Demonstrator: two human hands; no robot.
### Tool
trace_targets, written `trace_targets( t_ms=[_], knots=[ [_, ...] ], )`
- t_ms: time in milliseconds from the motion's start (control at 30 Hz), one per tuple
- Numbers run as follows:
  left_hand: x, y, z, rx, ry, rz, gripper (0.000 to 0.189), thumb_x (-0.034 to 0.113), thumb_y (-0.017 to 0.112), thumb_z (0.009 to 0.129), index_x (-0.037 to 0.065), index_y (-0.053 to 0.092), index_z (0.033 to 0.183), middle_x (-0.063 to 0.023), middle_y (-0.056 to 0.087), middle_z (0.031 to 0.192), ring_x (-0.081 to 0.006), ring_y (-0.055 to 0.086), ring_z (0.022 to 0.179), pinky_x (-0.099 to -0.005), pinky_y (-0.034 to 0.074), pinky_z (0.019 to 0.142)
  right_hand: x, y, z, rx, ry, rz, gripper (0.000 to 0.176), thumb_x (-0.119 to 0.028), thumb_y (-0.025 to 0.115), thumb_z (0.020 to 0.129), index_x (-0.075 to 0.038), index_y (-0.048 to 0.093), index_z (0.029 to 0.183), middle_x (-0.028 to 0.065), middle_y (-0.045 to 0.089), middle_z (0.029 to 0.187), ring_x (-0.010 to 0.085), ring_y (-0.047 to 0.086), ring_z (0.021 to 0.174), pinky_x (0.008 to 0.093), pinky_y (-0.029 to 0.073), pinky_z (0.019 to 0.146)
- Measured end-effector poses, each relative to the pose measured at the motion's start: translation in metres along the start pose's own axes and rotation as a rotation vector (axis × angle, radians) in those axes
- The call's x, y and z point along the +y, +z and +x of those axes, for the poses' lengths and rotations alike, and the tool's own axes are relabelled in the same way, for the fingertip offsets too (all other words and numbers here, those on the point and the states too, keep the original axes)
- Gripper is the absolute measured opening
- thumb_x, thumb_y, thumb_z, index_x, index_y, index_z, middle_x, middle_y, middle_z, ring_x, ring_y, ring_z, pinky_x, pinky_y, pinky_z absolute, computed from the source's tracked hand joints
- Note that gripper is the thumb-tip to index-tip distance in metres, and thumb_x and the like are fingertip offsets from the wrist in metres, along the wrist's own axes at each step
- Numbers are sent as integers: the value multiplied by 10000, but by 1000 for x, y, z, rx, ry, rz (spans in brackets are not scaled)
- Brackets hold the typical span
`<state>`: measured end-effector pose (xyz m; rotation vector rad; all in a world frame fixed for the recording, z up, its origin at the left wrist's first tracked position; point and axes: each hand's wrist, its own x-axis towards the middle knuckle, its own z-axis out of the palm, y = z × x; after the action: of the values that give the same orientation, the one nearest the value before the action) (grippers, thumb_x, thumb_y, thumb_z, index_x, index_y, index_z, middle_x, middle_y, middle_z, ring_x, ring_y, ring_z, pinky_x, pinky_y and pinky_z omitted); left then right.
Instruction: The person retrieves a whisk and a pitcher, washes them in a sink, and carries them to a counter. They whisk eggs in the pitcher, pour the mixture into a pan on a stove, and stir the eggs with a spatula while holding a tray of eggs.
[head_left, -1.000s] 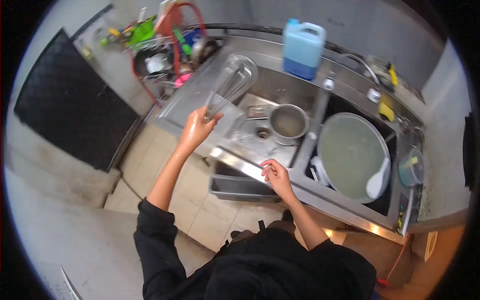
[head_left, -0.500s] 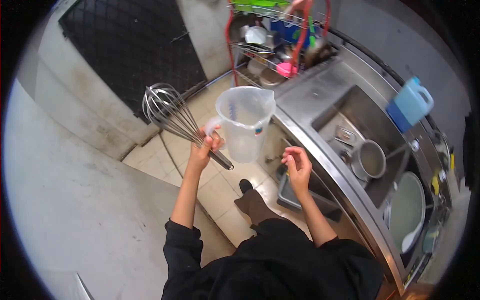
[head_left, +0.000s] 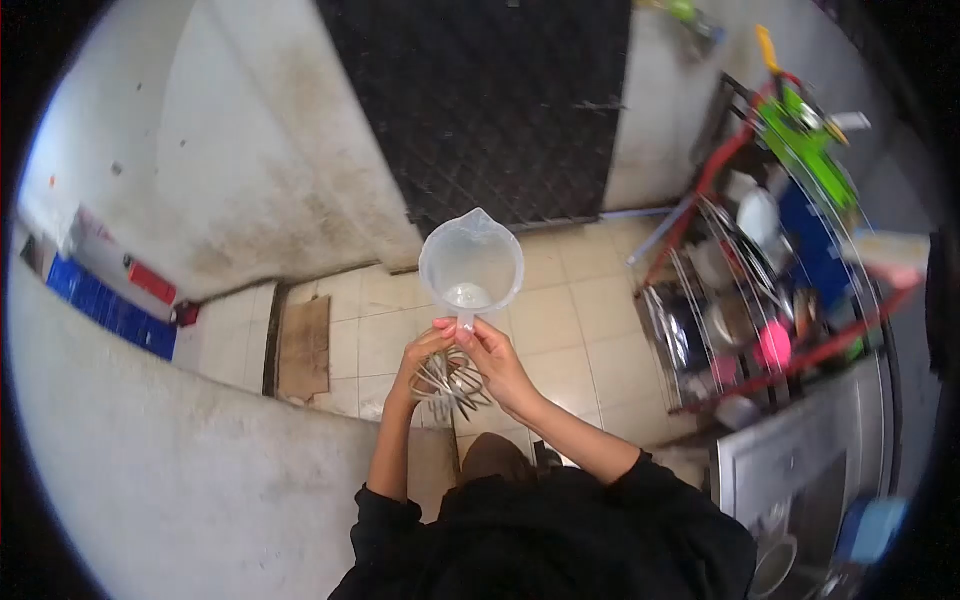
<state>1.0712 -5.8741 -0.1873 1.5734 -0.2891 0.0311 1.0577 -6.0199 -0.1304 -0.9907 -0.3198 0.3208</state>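
A translucent plastic measuring jug (head_left: 471,262) is held out in front of me, its spout pointing away and its handle toward me. My right hand (head_left: 503,375) is closed on the handle, thumb on top. Right beside it, my left hand (head_left: 415,365) is closed at the handle too and holds a wire whisk (head_left: 462,392). The whisk's wire loops show below and between my hands, pointing toward my body. Its own handle is hidden.
To the right stands a red-framed wire rack (head_left: 700,290) with pots and a pink container. A steel sink counter (head_left: 745,465) lies at lower right, with a blue jerrycan (head_left: 872,530). A pale wall top (head_left: 220,450) runs along the left. Ahead is a dark door (head_left: 490,110).
My view has swung left, away from the sink. My right hand, free before, has closed on the jug's handle. The whisk has turned so its wires point toward me.
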Motion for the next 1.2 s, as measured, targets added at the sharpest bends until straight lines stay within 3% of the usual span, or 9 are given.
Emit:
trace_targets(
  t_ms=[100,167,233,400,600,800,933,1033,1200],
  knots=[
    [-38,-70,47,193,509,338,302,91,636,662,28,561,948,-97,551,987,-247,503,951,-325,392,825,55,-5,100,-118,-68,-157,239,-243,421,853,-23,502,895,89,486,1095,157,433,1008,293,327,868],
    [-59,-116,74,323,346,301,255,125,581,738,18,550,967,-89,545,944,-220,489,958,-320,382,842,88,-14,160,-152,-79,-162,236,-249,413,855,-26,489,874,92,500,1062,162,433,1001,310,303,889],
    [-84,-167,119,936,498,71,220,169,509,807,19,518,969,-57,530,743,-175,525,741,-279,439,688,99,-20,222,-186,-63,-260,250,-273,408,854,-31,469,847,94,516,1016,170,438,995,324,272,914],
    [-125,-320,158,1253,12,-196,274,285,525,803,50,409,884,36,358,523,-42,331,403,-188,292,366,123,-8,352,-280,35,-268,303,-348,379,856,-56,432,795,53,509,831,140,445,850,298,318,819],
    [-164,-464,162,1340,-247,-310,155,190,500,786,78,397,811,26,372,548,-51,354,400,-185,310,356,174,58,505,-292,281,-176,331,-378,326,868,-83,399,739,10,405,671,100,387,660,243,322,667],
    [-161,-604,112,1433,-483,-360,114,155,445,791,63,395,836,-14,423,623,-84,419,453,-212,371,376,244,165,718,-685,449,-536,285,-284,416,852,-52,504,711,-49,424,595,64,402,550,221,346,501],
    [-74,-668,83,1727,-316,127,398,265,431,836,93,327,1180,-7,456,750,-69,435,532,-202,386,440,250,321,844,-849,-68,-829,342,-320,484,812,-36,479,621,-14,400,513,63,375,507,210,319,462],
    [-16,-706,70,1958,-182,239,410,225,349,884,78,235,1249,-14,426,733,-68,403,553,-196,349,461,262,435,887,-871,-142,-667,370,-322,475,818,-40,415,587,-10,361,479,74,341,440,232,280,396],
    [-134,-791,-21,2246,-228,459,417,231,338,885,-19,261,1209,-38,407,672,-109,395,581,-240,348,536,522,501,953,-805,-363,-346,388,-360,372,860,-102,357,572,-38,324,457,42,294,397,193,225,362]
  ],
)
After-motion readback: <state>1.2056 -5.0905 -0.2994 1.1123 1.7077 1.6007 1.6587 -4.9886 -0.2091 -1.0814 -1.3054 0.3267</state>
